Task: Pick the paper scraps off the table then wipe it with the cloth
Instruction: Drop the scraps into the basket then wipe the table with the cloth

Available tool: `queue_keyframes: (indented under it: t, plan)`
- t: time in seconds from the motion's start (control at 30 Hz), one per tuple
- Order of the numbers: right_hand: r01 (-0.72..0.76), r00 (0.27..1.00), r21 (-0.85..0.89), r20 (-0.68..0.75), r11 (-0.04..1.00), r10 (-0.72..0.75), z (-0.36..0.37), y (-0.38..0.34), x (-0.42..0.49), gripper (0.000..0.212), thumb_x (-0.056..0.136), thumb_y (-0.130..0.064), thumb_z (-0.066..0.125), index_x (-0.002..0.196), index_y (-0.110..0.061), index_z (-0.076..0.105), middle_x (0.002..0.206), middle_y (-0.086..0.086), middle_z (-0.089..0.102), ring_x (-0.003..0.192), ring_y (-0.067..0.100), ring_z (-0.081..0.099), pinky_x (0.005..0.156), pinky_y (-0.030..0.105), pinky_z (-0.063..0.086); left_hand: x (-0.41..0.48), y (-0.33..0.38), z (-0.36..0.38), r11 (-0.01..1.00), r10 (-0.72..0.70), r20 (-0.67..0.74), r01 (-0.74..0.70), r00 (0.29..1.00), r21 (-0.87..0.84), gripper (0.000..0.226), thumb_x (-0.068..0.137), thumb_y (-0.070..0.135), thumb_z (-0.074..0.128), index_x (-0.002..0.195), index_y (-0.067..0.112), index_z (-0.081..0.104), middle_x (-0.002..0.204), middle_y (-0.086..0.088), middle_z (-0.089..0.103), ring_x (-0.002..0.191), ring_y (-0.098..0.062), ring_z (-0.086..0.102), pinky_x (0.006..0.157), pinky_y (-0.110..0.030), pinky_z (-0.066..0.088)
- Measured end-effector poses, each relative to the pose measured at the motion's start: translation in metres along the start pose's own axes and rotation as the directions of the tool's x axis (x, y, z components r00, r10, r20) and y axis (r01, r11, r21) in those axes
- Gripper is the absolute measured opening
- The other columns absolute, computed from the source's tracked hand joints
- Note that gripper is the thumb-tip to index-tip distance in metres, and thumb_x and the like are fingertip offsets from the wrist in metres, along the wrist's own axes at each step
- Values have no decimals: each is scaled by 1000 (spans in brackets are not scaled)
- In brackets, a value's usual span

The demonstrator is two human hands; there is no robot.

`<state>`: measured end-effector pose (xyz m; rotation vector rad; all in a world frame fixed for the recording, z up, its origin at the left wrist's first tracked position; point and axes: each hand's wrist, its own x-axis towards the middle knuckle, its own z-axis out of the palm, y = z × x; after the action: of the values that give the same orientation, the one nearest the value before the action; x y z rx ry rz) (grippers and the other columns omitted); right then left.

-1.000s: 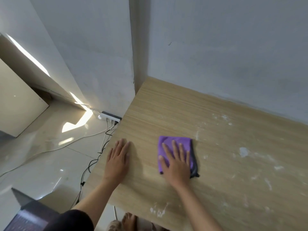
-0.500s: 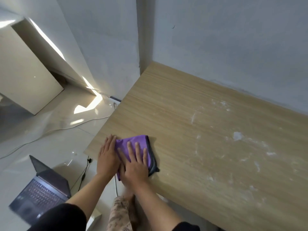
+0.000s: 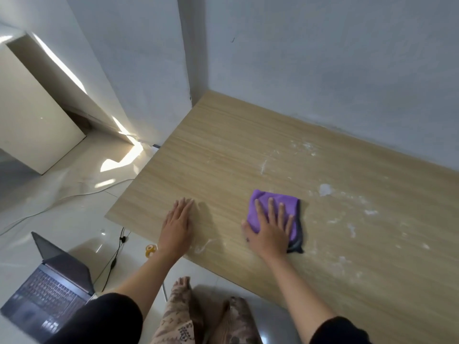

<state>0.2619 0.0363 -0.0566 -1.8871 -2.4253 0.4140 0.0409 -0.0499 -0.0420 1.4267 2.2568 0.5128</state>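
A folded purple cloth (image 3: 285, 202) with a dark edge lies on the light wooden table (image 3: 236, 145), near its front edge. My right hand (image 3: 270, 229) presses flat on the cloth, fingers spread over it. My left hand (image 3: 177, 224) rests flat on the bare wood to the left, holding nothing. White smears and a small white scrap (image 3: 325, 189) mark the table to the right of the cloth. A thin white streak (image 3: 205, 245) lies between my hands at the front edge.
The table stands in a corner against grey walls (image 3: 323, 70). On the floor to the left are an open laptop (image 3: 49, 289), a black cable (image 3: 114, 259), a white cable (image 3: 62, 198) and a roll of tape (image 3: 150, 250). My legs (image 3: 178, 314) are below the front edge.
My right hand has slid the cloth rightward, away from the table's left front corner. My left hand has stayed flat near that corner, and the two hands are now apart.
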Motion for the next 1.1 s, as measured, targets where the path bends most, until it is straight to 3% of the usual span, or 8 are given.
queue_keyframes:
  t: [0.23, 0.5, 0.57, 0.67, 0.77, 0.9, 1.0, 1.1]
  plan:
    - [409, 912, -46, -8, 911, -410, 21, -39, -12, 52, 89, -52, 37, 140, -40, 32, 151, -9, 31, 141, 20, 23, 111, 48, 11, 14, 28, 17, 997, 75, 52, -76, 996, 21, 47, 99, 26, 29, 146, 25, 22, 157, 1, 14, 145, -14, 4, 119, -32, 9]
    - [-77, 991, 67, -104, 995, 84, -8, 52, 59, 59, 84, -54, 13, 140, -43, 27, 155, -8, 18, 144, 20, 11, 114, 42, -6, 54, 41, 26, 990, 137, 70, -139, 988, 38, 47, 99, 26, 30, 146, 26, 23, 157, 1, 13, 146, -15, 3, 119, -32, 7]
    - [-144, 973, 105, -164, 984, 160, -6, 39, 61, 57, 84, -51, 22, 137, -40, 38, 151, -3, 30, 142, 25, 21, 114, 45, 0, 65, 42, 29, 990, 135, 59, -137, 989, 38, 51, 95, 37, 21, 145, 26, 27, 156, 1, 15, 145, -14, 5, 118, -32, 7]
    - [45, 983, 111, -181, 993, -25, 5, -4, 53, 48, 82, -46, 43, 129, -39, 50, 142, -1, 46, 135, 27, 37, 111, 49, 17, 84, 46, 35, 991, 126, 10, -126, 992, 36, 69, 81, 48, 7, 143, 27, 30, 156, 0, 18, 145, -15, 9, 117, -33, 9]
    - [323, 942, 52, -116, 945, -316, 15, -46, 58, 50, 85, -47, 46, 134, -41, 42, 147, -7, 37, 139, 22, 30, 110, 48, 17, 104, 51, 35, 992, 124, 1, -124, 992, 21, 73, 75, 43, 7, 144, 27, 26, 156, 2, 16, 143, -10, 6, 117, -31, 7]
    - [416, 908, 25, -63, 909, -414, 13, -64, 112, 47, 88, -49, 40, 135, -45, 38, 149, -11, 34, 140, 18, 26, 111, 45, 13, 137, 50, 25, 1000, -16, -64, 14, 998, -23, 63, 83, 36, 20, 145, 27, 24, 156, 0, 16, 145, -15, 7, 118, -34, 6]
    - [377, 925, 33, -60, 926, -375, 2, -43, 164, 44, 89, -51, 38, 133, -45, 41, 148, -11, 36, 140, 18, 27, 113, 43, 10, 165, 52, 22, 1000, 14, -58, -15, 998, -16, 70, 80, 47, 11, 145, 27, 24, 156, 2, 17, 145, -14, 8, 117, -32, 7]
    - [146, 979, 59, -149, 988, -136, -13, 0, 208, 48, 87, -52, 35, 132, -40, 46, 146, -5, 40, 138, 24, 31, 113, 43, 7, 190, 60, 25, 996, 94, -33, -94, 995, 6, 71, 80, 47, 3, 145, 28, 23, 156, 4, 16, 145, -11, 7, 117, -31, 6]
